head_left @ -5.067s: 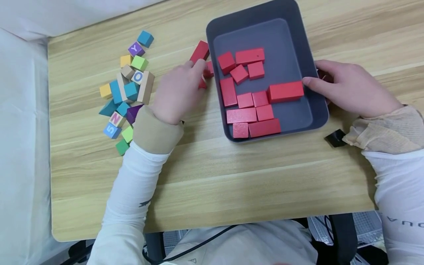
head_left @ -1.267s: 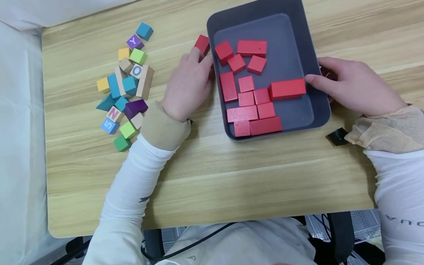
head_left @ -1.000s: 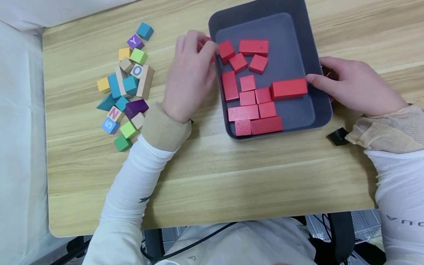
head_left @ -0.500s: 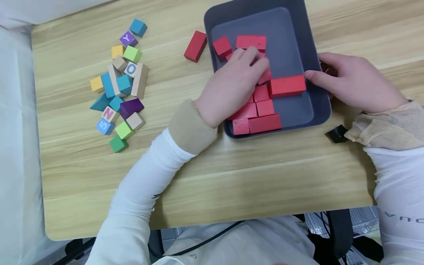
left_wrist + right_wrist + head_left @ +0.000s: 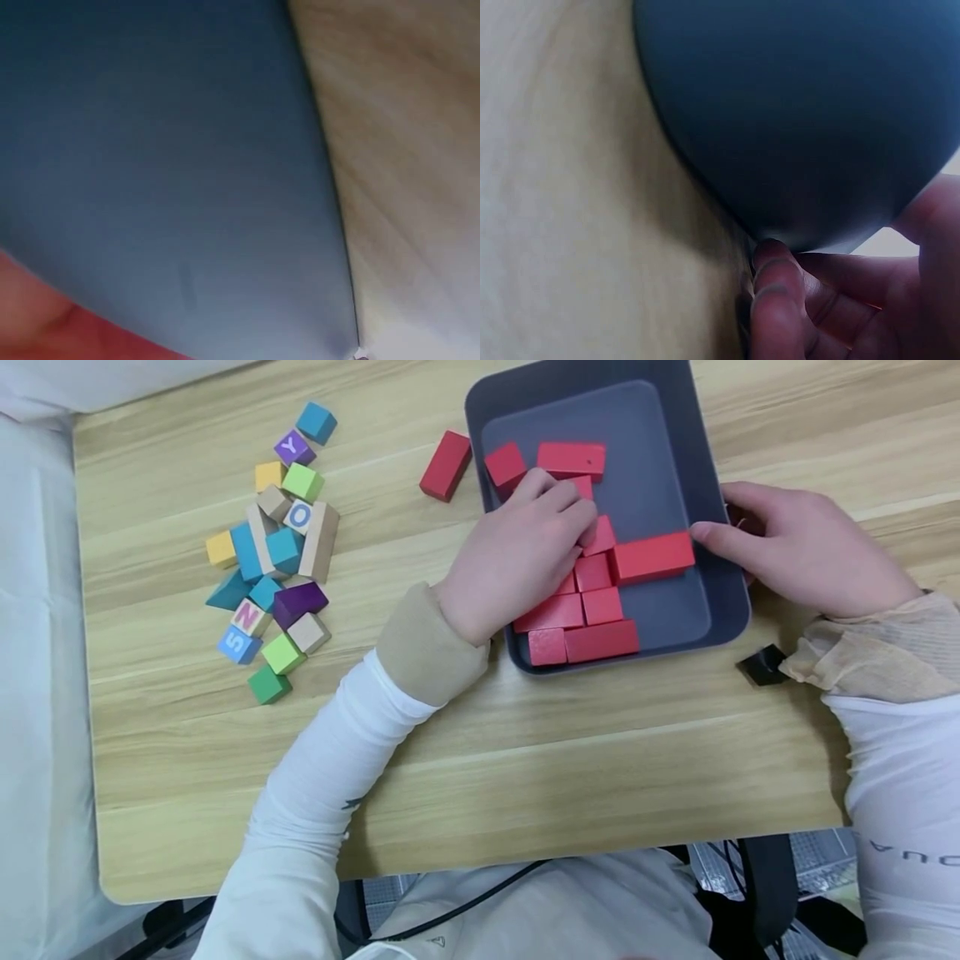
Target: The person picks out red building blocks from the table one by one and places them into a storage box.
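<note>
Fingers of your left hand (image 5: pixel 525 556) curl loosely over the red blocks (image 5: pixel 592 610) inside the grey tray (image 5: pixel 716 527); whether they pinch one stays hidden. Your right hand (image 5: pixel 795 556) grips the tray's right rim.

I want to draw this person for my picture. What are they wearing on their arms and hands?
Both arms have long white sleeves. The left sleeve has a small dark star-like mark and ends in a plain tan cuff. The right sleeve has dark letters near the frame edge and a cream mesh cuff. The left hand and right hand are bare, with no gloves.
</note>
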Demonstrator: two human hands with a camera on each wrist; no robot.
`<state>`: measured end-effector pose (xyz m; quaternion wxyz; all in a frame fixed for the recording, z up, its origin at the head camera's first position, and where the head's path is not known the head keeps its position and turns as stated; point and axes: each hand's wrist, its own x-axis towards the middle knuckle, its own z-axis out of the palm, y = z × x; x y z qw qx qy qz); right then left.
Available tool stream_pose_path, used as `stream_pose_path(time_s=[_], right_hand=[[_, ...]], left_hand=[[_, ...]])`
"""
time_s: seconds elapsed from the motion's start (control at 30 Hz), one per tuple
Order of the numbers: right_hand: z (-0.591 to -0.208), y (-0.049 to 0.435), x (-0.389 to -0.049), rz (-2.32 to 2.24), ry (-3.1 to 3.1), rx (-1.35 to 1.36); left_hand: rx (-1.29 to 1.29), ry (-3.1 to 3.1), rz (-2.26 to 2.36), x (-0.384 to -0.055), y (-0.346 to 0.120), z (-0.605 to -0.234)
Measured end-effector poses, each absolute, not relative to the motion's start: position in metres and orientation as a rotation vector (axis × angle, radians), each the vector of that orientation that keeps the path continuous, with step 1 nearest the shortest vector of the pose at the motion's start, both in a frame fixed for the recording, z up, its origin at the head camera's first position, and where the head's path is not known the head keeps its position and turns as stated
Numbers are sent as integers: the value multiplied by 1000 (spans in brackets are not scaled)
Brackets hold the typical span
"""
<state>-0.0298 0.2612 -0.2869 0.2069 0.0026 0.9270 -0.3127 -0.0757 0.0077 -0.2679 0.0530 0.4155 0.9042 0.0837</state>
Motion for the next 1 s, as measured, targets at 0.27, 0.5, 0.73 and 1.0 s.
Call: stream_pose_path(time_s=[0.27,0.5,0.73,1.0], right_hand=[[-289,262,-30,-878,2588,3],[-291,262,-29,-893,2580,16],[-293,261,-29,-889,2586,1],[-293,261,-30,-892,2583,2]], left_hand=[[1293,2754,254,-77,7,-269],[1251,2846,365,-88,0,-268],[1029,3133,588,-110,-23,-266],[664,3218,589,-123,-40,-263]])
